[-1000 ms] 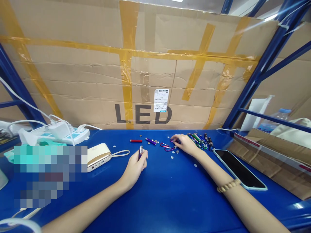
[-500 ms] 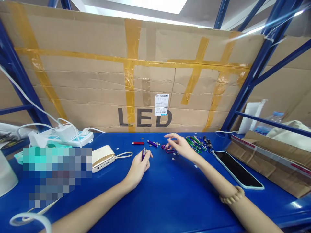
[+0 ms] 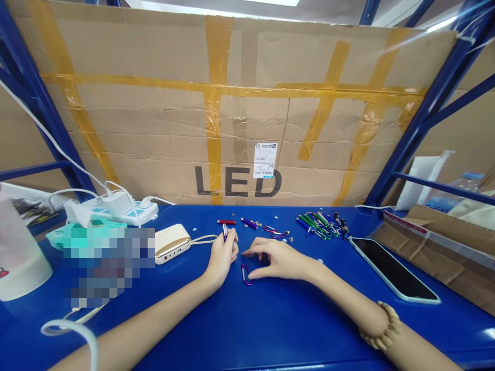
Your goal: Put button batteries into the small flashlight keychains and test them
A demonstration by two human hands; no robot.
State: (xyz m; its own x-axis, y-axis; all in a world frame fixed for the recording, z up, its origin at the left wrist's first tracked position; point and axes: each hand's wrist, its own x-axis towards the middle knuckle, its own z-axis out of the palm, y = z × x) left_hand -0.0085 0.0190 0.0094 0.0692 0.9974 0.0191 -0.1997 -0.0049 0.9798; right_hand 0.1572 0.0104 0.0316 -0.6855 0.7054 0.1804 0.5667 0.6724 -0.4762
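Observation:
My left hand point(image 3: 223, 253) rests on the blue table point(image 3: 270, 319) and is closed around a small purple flashlight point(image 3: 225, 232), held upright. My right hand point(image 3: 278, 260) lies just to its right, fingers curved and the index stretched toward the left hand. A purple carabiner point(image 3: 245, 273) lies on the table between that index finger and thumb, with the thumb tip on its lower end. Behind the hands lie a red flashlight point(image 3: 226, 222), another purple flashlight point(image 3: 250, 223) and loose pink and purple carabiners point(image 3: 275, 232).
A bunch of coloured flashlights point(image 3: 320, 224) lies at the back right, with a phone point(image 3: 394, 268) face up beside it. At left are a gold power bank point(image 3: 172, 242), a power strip point(image 3: 124, 208) and a white container point(image 3: 19, 257). A taped cardboard box point(image 3: 240, 118) marked LED walls the back.
My right hand has come back from the loose carabiners to just beside my left hand, bringing a purple carabiner with it. The left hand still holds the purple flashlight upright.

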